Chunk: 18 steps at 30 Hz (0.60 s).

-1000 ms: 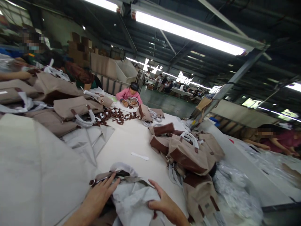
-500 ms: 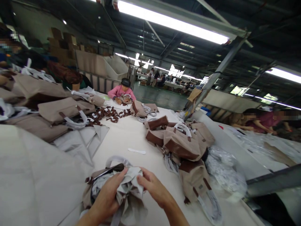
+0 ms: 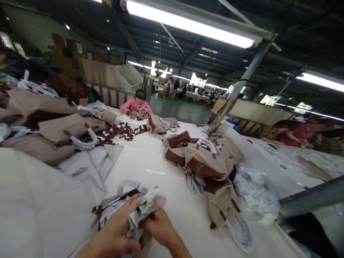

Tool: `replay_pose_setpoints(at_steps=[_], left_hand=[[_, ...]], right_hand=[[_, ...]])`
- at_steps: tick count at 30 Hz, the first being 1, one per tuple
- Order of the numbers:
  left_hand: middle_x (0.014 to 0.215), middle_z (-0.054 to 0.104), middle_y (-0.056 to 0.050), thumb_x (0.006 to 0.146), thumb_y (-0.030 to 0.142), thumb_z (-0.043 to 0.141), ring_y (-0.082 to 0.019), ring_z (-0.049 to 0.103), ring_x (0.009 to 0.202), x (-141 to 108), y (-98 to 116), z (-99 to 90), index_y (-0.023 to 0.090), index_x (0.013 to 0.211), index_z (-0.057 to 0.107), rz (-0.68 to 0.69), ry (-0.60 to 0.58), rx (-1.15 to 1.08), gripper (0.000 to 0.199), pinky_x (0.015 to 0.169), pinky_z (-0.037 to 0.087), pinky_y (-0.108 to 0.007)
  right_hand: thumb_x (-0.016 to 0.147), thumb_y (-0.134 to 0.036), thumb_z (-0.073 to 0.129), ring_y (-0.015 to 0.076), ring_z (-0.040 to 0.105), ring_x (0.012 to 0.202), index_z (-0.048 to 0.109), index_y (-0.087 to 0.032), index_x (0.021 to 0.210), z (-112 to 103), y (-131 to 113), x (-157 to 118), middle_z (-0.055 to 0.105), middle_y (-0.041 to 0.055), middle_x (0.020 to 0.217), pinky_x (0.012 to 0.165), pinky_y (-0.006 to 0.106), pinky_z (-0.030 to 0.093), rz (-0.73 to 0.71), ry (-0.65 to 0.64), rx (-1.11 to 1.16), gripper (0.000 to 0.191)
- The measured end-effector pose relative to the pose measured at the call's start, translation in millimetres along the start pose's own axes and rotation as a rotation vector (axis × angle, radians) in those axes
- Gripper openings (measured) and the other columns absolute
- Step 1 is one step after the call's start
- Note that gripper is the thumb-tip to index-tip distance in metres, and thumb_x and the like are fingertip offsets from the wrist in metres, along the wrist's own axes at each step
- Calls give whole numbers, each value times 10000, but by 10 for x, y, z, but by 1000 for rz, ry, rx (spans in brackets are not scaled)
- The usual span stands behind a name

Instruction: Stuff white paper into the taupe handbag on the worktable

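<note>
Here your forearms run off the bottom edge, and the beige handbag (image 3: 106, 211) at the near end of the table (image 3: 150, 157) is mostly buried under crumpled grey-white stuffing paper (image 3: 146, 204), so only its dark brown trim and wrapped handle show. Your left hand (image 3: 115, 234) is closed around the paper at the bag's mouth, and your right hand (image 3: 157, 227), touching it, pinches the same wad; farther right lies a heap of finished beige-and-brown handbags (image 3: 206, 165).
</note>
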<state>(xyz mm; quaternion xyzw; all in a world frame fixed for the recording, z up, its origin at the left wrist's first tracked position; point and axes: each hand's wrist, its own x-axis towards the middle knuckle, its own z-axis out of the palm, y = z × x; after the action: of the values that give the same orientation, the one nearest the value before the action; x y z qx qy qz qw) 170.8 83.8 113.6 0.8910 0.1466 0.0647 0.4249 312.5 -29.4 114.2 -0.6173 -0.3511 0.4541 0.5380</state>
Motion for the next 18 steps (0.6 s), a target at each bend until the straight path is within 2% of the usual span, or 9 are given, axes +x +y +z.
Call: replay_pose_setpoints(at_steps=[2, 3, 5, 7, 9, 12, 13, 15, 18], left_hand=[[1298, 673, -110, 798, 361, 638, -315, 621, 1170, 40, -15, -8, 219, 1322, 612, 3, 144, -63, 543, 1020, 505, -423], [1147, 725, -95, 840, 353, 583, -287, 659, 1046, 64, -40, -1, 210, 1189, 676, -10, 194, -111, 389, 942, 534, -385], [969, 741, -72, 854, 354, 559, -261, 665, 905, 104, -108, 20, 201, 991, 714, -48, 251, -203, 258, 846, 541, -347], [964, 744, -66, 820, 326, 576, -261, 658, 902, 126, -184, 27, 202, 930, 716, -72, 290, -282, 217, 842, 532, -340], [1031, 753, -65, 772, 295, 594, -273, 657, 972, 135, -251, 8, 205, 943, 721, -91, 326, -343, 232, 899, 524, -348], [1104, 751, -67, 715, 280, 613, -291, 643, 1087, 144, -316, -49, 196, 1030, 716, -145, 394, -388, 342, 1021, 488, -369], [1101, 752, -69, 707, 287, 614, -294, 645, 1087, 148, -328, -65, 191, 1051, 711, -166, 410, -391, 371, 1034, 485, -376], [1083, 753, -78, 724, 302, 589, -292, 655, 1058, 152, -345, -71, 182, 1065, 705, -176, 396, -363, 380, 1015, 500, -380], [1069, 747, -100, 775, 239, 517, -284, 660, 1054, 153, -367, 6, 185, 1014, 706, -117, 269, -153, 310, 969, 518, -369]], right_hand=[[611, -261, 593, 155, 616, 704, 605, -190, 922, -48, 22, 44, 642, -21, 766, 589, 237, 448, 33, -57, 48, 319], [650, -323, 602, 166, 634, 689, 543, -202, 1001, -76, 53, 51, 651, -17, 785, 536, 229, 429, 61, -29, 61, 376], [768, -434, 538, 168, 625, 572, 415, -227, 1039, -125, 135, 33, 665, -6, 789, 443, 226, 376, 78, 104, 12, 362], [872, -409, 421, 163, 601, 516, 380, -243, 969, -151, 220, -24, 680, 17, 795, 453, 248, 396, -2, 170, -169, 197], [878, -284, 407, 206, 666, 672, 437, -236, 963, -145, 293, -98, 706, 58, 895, 608, 310, 497, -121, 69, -432, 102], [797, -174, 480, 319, 691, 987, 475, -203, 1175, -101, 380, -164, 707, 112, 1065, 841, 436, 527, -140, -99, -697, 379], [783, -162, 499, 344, 689, 1011, 444, -174, 1248, -90, 407, -161, 698, 135, 1100, 859, 463, 531, -107, -107, -751, 468], [772, -159, 538, 386, 693, 999, 436, -105, 1283, -85, 465, -123, 691, 178, 1105, 836, 499, 552, -60, -93, -851, 524], [714, -97, 566, 420, 669, 1061, 551, -79, 1211, -119, 584, -56, 669, 213, 1162, 847, 529, 561, -110, -99, -964, 497]])
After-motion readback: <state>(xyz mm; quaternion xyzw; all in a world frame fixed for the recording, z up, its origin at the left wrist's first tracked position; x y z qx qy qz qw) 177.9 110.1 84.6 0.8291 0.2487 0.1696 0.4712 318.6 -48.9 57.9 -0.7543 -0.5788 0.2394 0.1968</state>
